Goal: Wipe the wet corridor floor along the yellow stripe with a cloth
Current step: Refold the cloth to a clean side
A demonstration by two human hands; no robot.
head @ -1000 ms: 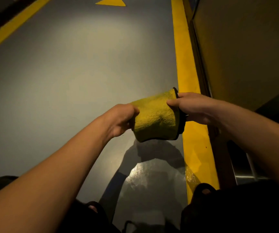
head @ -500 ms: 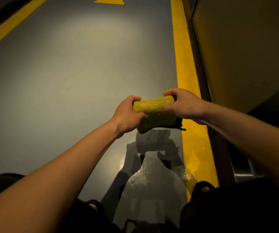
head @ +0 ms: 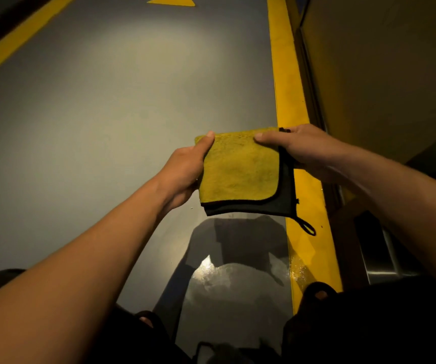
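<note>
Readying the folded cloth (head: 238, 166): left hand (head: 185, 169) and right hand (head: 301, 145) each pinch a top corner, holding it in the air above the wet patch (head: 235, 290) beside the yellow stripe (head: 288, 82); next, I judge, lowering it flat onto the floor

A yellow triangle (head: 171, 0) marks the far end, a second yellow line (head: 14, 39) runs left, and a dark wall panel (head: 385, 74) stands right.

Left hand (head: 185, 169), right hand (head: 301, 151) pinching.
</note>
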